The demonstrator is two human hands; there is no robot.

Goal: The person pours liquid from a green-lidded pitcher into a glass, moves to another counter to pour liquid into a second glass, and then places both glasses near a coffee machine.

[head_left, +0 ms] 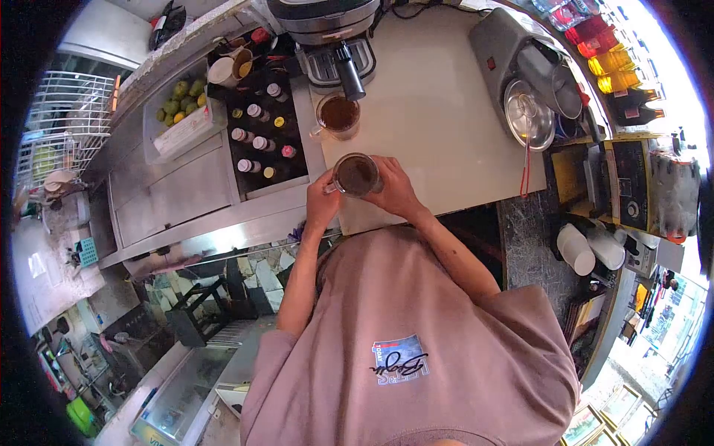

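A clear glass mug (357, 175) of dark brown drink is held between both hands, close to the counter's front edge. My left hand (321, 199) is closed on the mug's handle side. Around the right side of the glass, my right hand (394, 189) wraps its fingers. Just beyond stands a second glass mug (338, 117) with dark liquid, its handle to the left. Behind that is a coffee machine (335, 59) with a black-handled portafilter (348, 72) sticking out toward me.
Left of the counter (439, 97), a recessed bay holds several capped bottles (260, 143). A plastic bin (186, 123) of green and yellow fruit lies farther left. On the right are a grey appliance (494, 59), a metal strainer (529, 111) and stacked paper cups (576, 249).
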